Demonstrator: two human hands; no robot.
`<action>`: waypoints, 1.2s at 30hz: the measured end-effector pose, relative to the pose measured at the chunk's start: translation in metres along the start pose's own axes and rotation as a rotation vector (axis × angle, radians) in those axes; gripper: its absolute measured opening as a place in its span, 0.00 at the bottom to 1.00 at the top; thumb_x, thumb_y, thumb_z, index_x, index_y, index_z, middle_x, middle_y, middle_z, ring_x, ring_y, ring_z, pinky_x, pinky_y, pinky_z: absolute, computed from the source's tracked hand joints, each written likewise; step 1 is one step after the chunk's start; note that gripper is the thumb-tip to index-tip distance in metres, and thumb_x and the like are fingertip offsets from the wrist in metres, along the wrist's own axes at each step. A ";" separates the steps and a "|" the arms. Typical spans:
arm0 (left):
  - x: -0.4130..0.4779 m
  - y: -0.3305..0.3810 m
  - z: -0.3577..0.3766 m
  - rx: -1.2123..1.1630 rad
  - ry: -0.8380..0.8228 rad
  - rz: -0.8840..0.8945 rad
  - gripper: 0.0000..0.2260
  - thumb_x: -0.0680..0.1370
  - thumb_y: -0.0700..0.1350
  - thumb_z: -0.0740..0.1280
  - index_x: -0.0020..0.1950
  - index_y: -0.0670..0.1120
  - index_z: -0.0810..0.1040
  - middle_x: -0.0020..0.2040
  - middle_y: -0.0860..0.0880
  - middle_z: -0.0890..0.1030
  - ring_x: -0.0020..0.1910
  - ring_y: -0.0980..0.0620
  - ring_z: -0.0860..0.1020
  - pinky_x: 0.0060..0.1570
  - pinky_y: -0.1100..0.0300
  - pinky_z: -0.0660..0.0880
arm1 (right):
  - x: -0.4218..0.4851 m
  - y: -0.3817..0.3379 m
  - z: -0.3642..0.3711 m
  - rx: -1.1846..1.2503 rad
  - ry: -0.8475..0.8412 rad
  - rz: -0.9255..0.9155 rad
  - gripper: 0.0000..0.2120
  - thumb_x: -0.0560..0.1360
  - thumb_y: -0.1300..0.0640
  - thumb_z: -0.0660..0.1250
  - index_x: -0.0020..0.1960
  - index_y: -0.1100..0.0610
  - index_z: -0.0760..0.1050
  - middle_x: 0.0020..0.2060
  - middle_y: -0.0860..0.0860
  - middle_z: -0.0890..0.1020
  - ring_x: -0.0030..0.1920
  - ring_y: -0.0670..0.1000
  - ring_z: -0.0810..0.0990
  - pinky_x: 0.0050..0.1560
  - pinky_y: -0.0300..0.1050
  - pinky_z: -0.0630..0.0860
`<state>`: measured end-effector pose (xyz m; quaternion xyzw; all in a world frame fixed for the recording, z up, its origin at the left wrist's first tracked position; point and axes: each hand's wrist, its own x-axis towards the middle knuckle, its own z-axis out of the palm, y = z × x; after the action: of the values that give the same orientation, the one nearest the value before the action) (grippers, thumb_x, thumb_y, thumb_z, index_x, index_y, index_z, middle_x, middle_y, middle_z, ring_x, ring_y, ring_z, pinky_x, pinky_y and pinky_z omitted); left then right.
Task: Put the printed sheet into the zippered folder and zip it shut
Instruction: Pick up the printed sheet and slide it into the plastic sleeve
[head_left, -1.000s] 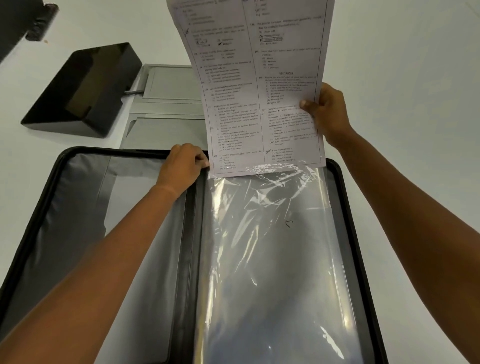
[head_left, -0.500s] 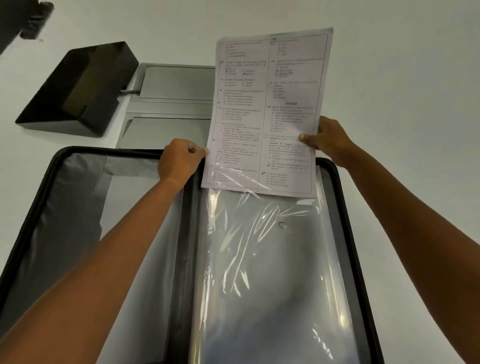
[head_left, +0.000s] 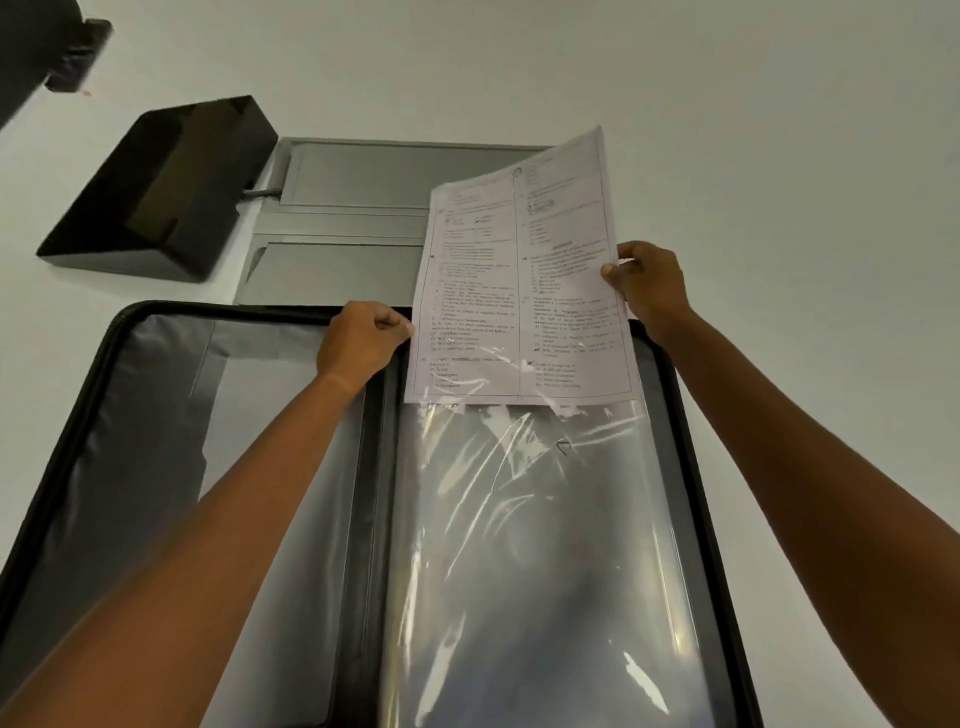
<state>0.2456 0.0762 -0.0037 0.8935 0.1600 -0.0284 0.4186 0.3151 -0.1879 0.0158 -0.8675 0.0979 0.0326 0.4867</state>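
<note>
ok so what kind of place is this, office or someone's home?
Probably an office or study desk, though little shows. A plain white table carries grey flat panels, a black box beside them, and an open zippered folder with a printed sheet going into it.

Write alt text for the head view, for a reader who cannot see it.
Two hands hold a printed sheet with its lower end inside the clear sleeve on the right half of an open zippered folder. The right hand pinches the sheet's right edge; the left hand pinches the sleeve's top left corner. A black box lies beyond.
</note>
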 end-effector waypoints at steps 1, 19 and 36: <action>0.000 0.001 0.000 0.001 0.020 0.001 0.09 0.76 0.42 0.66 0.52 0.39 0.81 0.51 0.41 0.83 0.44 0.51 0.76 0.46 0.59 0.72 | -0.002 0.001 0.000 -0.016 -0.007 -0.026 0.09 0.75 0.62 0.62 0.54 0.64 0.73 0.52 0.61 0.81 0.48 0.56 0.80 0.47 0.46 0.77; 0.026 0.021 0.004 -0.162 0.133 -0.087 0.08 0.75 0.40 0.67 0.50 0.36 0.80 0.55 0.40 0.82 0.45 0.52 0.75 0.49 0.63 0.71 | -0.025 0.027 -0.013 0.193 -0.141 -0.111 0.07 0.75 0.65 0.62 0.53 0.63 0.73 0.43 0.52 0.80 0.42 0.46 0.80 0.42 0.32 0.79; 0.021 0.007 -0.008 -0.084 0.010 -0.053 0.08 0.75 0.44 0.67 0.40 0.40 0.79 0.37 0.44 0.75 0.36 0.51 0.72 0.36 0.62 0.70 | -0.019 0.002 -0.004 0.069 -0.021 -0.086 0.09 0.75 0.62 0.62 0.55 0.62 0.74 0.51 0.57 0.81 0.46 0.54 0.80 0.52 0.46 0.78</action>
<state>0.2669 0.0832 0.0032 0.8707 0.1870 -0.0283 0.4540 0.2963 -0.1897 0.0192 -0.8533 0.0564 0.0175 0.5181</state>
